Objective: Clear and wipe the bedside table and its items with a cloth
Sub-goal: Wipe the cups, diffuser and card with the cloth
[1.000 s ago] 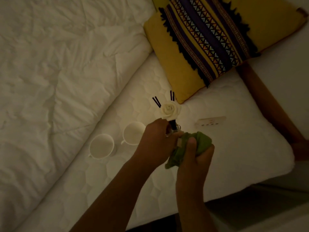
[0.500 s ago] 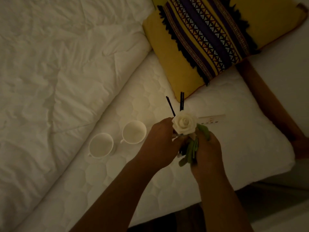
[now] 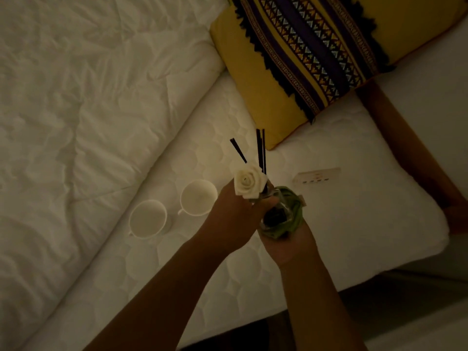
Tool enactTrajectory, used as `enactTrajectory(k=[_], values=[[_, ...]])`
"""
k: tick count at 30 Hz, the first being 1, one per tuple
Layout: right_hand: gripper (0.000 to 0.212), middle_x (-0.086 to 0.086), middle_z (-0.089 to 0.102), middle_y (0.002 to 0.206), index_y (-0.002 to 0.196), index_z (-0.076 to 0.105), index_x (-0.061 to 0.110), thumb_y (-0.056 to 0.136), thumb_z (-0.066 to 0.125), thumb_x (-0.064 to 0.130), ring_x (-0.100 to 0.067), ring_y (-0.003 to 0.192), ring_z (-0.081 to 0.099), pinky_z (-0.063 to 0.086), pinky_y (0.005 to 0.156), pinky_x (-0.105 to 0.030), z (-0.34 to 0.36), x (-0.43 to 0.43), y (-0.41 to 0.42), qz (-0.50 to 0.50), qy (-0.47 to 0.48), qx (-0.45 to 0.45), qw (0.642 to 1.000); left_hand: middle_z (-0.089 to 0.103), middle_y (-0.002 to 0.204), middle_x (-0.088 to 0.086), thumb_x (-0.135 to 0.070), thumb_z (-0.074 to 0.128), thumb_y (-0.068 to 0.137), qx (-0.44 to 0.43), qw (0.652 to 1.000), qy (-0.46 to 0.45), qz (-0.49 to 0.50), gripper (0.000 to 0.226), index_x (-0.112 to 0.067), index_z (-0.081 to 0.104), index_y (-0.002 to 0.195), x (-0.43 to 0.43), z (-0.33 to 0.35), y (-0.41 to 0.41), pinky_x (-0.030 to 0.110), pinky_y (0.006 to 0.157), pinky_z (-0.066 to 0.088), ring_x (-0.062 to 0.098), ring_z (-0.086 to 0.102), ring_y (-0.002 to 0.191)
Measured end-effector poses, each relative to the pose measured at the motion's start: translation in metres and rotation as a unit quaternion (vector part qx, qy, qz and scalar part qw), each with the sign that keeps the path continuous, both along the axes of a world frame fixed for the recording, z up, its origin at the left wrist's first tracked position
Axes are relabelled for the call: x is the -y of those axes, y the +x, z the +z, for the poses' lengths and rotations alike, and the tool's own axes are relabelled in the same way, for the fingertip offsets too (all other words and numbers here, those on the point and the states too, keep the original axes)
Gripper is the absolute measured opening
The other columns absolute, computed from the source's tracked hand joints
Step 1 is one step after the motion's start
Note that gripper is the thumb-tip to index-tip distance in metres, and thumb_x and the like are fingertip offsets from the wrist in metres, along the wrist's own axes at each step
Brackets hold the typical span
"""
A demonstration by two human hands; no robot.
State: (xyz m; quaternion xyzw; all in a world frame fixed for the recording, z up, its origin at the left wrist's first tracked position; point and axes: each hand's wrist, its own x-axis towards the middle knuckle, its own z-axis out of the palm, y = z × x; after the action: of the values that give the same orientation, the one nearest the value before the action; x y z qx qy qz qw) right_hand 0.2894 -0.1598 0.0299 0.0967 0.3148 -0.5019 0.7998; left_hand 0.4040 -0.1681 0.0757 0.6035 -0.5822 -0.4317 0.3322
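Both hands work best so: left hand (image 3: 234, 216) fingers clamped around bottle (image 3: 274, 214), right hand (image 3: 288, 239) pressing cloth (image 3: 293, 211) at 6 o'clock.

The scene is dim and warm-tinted, with a yellowish-green cast over everything. The brightest patch is the white quilted mattress cover (image 3: 349, 206) from the centre toward 3 o'clock, so the light seems to fall from the right side — its source is out of frame. The crumpled white duvet (image 3: 76, 122) at 9 o'clock fades to grey, its folds marked only by soft shadows. The bottom edge around 5 o'clock sinks to near black. Both forearms read as dark shapes with little surface detail. No glare shows anywhere. Fine detail is smeared and grainy, and straight lines bow slightly toward the frame edges — wide-angle distortion.
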Motion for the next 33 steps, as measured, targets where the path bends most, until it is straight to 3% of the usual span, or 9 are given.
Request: enactTrajectory(k=[3,5,10,13,18,21,24,29,33], values=[[0.023,-0.014,0.075,0.086,0.092,0.069,0.008,0.081,0.059,0.026,-0.026,0.073,0.074,0.061,0.059,-0.035,-0.006,-0.001,0.002,-0.01,0.025,-0.018,0.999,0.062,0.087,-0.013,-0.018,0.067,0.086,-0.019,0.999,0.017,0.043,0.019,-0.032,0.055,0.09,0.001,-0.007,-0.006,0.001,0.067,0.045,-0.011,0.059,0.084],[0.033,-0.015,0.074,0.091,0.097,0.069,0.008,0.096,0.042,0.027,-0.026,0.076,0.074,0.061,0.062,-0.034,-0.011,-0.002,0.005,-0.004,0.055,-0.014,0.998,0.061,0.089,-0.014,-0.019,0.067,0.086,-0.015,0.998,0.013,0.063,0.018,-0.028,0.055,0.096,0.003,-0.011,-0.009,0.0,0.066,0.043,-0.012,0.059,0.082],[0.028,-0.018,0.073,0.091,0.108,0.069,0.006,0.082,0.061,0.011,-0.029,0.078,0.072,0.06,0.059,-0.037,-0.014,-0.016,-0.002,0.087,0.071,-0.052,0.992,0.062,0.101,-0.006,-0.028,0.067,0.087,0.017,0.997,0.003,0.069,0.026,-0.02,0.055,0.109,0.015,-0.024,-0.019,0.009,0.077,0.046,0.004,0.06,0.092],[0.03,-0.022,0.065,0.119,0.114,0.066,0.005,0.093,0.049,0.02,-0.035,0.099,0.067,0.058,0.066,-0.043,-0.022,-0.023,-0.011,0.134,0.096,-0.114,0.98,0.06,0.095,-0.013,-0.028,0.068,0.086,0.019,0.998,0.005,0.066,0.026,-0.018,0.058,0.109,0.026,-0.039,-0.02,0.003,0.072,0.044,-0.004,0.058,0.087],[0.025,-0.026,0.071,0.101,0.086,0.077,0.002,0.086,0.061,0.021,-0.044,0.091,0.069,0.058,0.074,-0.05,-0.032,-0.038,-0.022,0.152,0.104,-0.133,0.974,0.063,0.088,-0.004,-0.008,0.07,0.084,0.011,0.996,0.028,0.079,0.017,-0.01,0.057,0.095,0.045,-0.074,-0.016,0.012,0.063,0.051,-0.002,0.063,0.074],[0.025,-0.028,0.071,0.1,0.088,0.076,0.001,0.076,0.066,0.021,-0.046,0.093,0.068,0.057,0.078,-0.052,-0.035,-0.045,-0.027,0.148,0.107,-0.139,0.973,0.063,0.09,0.0,-0.002,0.07,0.082,-0.004,0.997,0.015,0.079,0.02,-0.005,0.057,0.098,0.05,-0.094,-0.009,0.016,0.064,0.054,0.004,0.067,0.078],[0.041,-0.024,0.072,0.098,0.101,0.069,0.002,0.069,0.069,0.027,-0.043,0.092,0.069,0.056,0.08,-0.052,-0.037,-0.049,-0.03,0.147,0.1,-0.209,0.962,0.062,0.095,0.007,-0.003,0.069,0.083,0.049,0.997,0.011,0.062,0.019,-0.009,0.058,0.098,0.053,-0.114,-0.001,0.035,0.079,0.054,0.021,0.063,0.085],[0.02,-0.01,0.07,0.093,0.097,0.063,0.017,0.087,0.063,0.035,-0.027,0.086,0.069,0.057,0.083,-0.048,-0.041,-0.048,-0.033,0.194,0.009,-0.508,0.839,0.065,0.1,0.004,-0.007,0.075,0.078,0.056,0.994,0.022,0.092,0.027,-0.017,0.059,0.098,0.048,-0.137,0.003,0.029,0.082,0.053,0.019,0.064,0.093],[0.021,-0.002,0.063,0.084,0.095,0.058,0.018,0.087,0.062,0.037,-0.017,0.078,0.064,0.055,0.073,-0.036,-0.035,-0.039,-0.041,0.203,-0.062,-0.62,0.755,0.062,0.098,-0.011,-0.016,0.079,0.074,0.041,0.987,0.044,0.148,0.044,-0.026,0.055,0.109,0.044,-0.144,-0.002,0.019,0.077,0.049,-0.004,0.06,0.087]])
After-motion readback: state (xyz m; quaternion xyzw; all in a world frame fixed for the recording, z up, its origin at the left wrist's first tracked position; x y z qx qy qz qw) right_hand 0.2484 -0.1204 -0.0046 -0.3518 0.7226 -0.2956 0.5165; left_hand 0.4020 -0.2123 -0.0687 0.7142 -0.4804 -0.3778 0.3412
